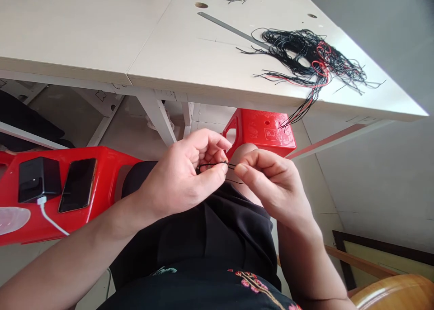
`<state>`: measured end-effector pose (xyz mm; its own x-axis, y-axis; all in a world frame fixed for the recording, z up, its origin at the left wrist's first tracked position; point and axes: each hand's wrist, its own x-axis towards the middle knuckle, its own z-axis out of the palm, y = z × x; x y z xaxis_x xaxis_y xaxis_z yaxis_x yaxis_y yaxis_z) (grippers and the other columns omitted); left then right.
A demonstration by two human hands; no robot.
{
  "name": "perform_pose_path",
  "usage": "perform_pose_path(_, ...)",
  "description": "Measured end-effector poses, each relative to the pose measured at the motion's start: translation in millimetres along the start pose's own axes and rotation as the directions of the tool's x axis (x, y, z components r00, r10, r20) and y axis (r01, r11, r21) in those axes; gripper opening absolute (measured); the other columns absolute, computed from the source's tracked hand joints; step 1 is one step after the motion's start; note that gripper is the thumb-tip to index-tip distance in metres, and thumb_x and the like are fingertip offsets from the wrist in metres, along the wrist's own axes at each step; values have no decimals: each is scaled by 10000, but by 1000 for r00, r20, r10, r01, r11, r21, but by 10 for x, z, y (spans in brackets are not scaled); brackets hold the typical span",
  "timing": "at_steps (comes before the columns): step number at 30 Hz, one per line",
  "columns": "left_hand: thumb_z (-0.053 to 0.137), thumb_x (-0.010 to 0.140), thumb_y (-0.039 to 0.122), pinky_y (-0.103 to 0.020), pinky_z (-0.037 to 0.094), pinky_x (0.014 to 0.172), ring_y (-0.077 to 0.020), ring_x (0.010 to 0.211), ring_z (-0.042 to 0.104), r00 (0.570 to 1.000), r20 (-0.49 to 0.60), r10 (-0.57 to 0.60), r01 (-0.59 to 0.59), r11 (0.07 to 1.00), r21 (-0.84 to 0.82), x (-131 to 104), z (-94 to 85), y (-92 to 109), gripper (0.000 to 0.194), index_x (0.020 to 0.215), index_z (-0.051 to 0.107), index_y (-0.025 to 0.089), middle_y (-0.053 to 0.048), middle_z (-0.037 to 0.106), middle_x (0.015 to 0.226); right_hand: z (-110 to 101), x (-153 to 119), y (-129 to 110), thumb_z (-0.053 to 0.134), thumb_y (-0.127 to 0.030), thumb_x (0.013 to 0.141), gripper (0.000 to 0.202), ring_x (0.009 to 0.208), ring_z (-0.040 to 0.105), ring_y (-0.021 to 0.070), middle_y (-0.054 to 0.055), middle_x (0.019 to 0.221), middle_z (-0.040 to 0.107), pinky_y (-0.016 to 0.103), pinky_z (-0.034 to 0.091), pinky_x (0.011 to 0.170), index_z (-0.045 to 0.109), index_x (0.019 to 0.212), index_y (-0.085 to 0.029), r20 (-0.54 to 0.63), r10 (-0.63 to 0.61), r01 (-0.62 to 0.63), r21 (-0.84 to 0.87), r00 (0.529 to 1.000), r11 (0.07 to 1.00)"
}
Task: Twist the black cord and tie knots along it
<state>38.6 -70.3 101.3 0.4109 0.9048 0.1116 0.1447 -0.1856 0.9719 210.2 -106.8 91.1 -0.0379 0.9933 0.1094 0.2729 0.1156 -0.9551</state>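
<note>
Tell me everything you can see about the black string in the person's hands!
The black string looks thin and bendy, like cord. It's held between the left hand and right hand, pinched in each. A curve shows inside the left hand, with a dark lump, maybe a knot, at its thumb tip. A strand shows below. Some is hidden.

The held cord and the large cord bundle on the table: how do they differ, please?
Position: the held cord is pinched by the left hand and right hand, while the large cord bundle lies on the table, some ends hanging over the edge.
Amount: the held cord shows only a few strands; the large cord bundle is a thick tangle.
Colour: the held cord looks black; the large cord bundle has red strands too.
Both include thin black cord.
</note>
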Motion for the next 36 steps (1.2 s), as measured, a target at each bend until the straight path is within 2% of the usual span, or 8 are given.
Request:
perform_pose_path(6, 660, 776, 161, -122, 489, 538, -58, 581, 598, 982, -35, -185, 185, 983, 11, 24, -56, 56, 28, 769, 673, 185, 47, 669, 655, 54, -16, 56, 656, -336, 832, 118, 555, 513, 112, -24, 645, 585, 246, 415, 490, 617, 868, -230, -18, 22, -20, 114, 1000, 993)
perform_pose_path(9, 665, 777, 171, -116, 482, 526, -55, 562, 591, 979, -35, -199, 200, 980, 20, 15, -50, 78, 26, 758, 679, 184, 49, 668, 644, 122, -12, 77, 687, -303, 792, 125, 601, 557, 128, -10, 682, 609, 257, 453, 512, 619, 871, -234, -63, -17, 24, 112, 998, 993)
perform_pose_path(13, 660, 800, 215, -115, 481, 537, -59, 582, 600, 978, -10, -208, 208, 978, 19, 4, -34, 82, 42, 792, 689, 186, 42, 679, 677, 168, -6, 74, 660, -246, 786, 37, 638, 538, 138, -4, 654, 594, 275, 459, 569, 636, 763, -229, -163, -103, 97, -45, 981, 994)
perform_pose_path(17, 640, 815, 229, -134, 463, 516, -67, 557, 567, 977, 8, -212, 211, 976, 48, 5, -39, 71, 74, 782, 684, 180, 34, 656, 653, 171, -17, 68, 632, -228, 801, 58, 615, 514, 136, -1, 631, 595, 285, 441, 571, 651, 746, -223, -182, -143, 118, -141, 973, 983)
perform_pose_path(22, 629, 820, 257, -162, 421, 482, -80, 534, 521, 973, 9, -230, 228, 967, 111, 21, -47, 31, 109, 756, 673, 181, 33, 616, 619, 205, -46, 114, 619, -244, 831, 92, 495, 413, 95, -31, 555, 539, 261, 364, 487, 648, 746, -222, -209, -166, 119, -220, 964, 968)
perform_pose_path(28, 629, 810, 242, -160, 392, 470, -69, 511, 480, 962, 20, -272, 271, 962, 38, 30, -38, 12, 102, 734, 655, 178, 45, 566, 582, 266, -58, 141, 604, -180, 847, 74, 427, 378, 52, -69, 541, 509, 212, 311, 402, 608, 782, -215, -254, -269, 229, -176, 929, 957)
perform_pose_path(32, 649, 806, 255, -158, 428, 511, -76, 563, 525, 958, 17, -286, 286, 958, -15, 25, -35, 18, 99, 747, 658, 176, 31, 597, 631, 250, -65, 158, 594, -214, 874, 50, 540, 506, 96, -24, 645, 587, 252, 417, 498, 625, 837, -226, -223, -258, 226, -157, 940, 961)
perform_pose_path(36, 648, 813, 254, -147, 414, 490, -68, 545, 509, 958, 17, -287, 287, 958, -21, 24, -29, 30, 104, 745, 655, 176, 40, 587, 609, 245, -86, 189, 601, -253, 874, 32, 660, 576, 152, 15, 714, 611, 316, 468, 605, 629, 875, -238, -272, -237, 193, -180, 933, 965)
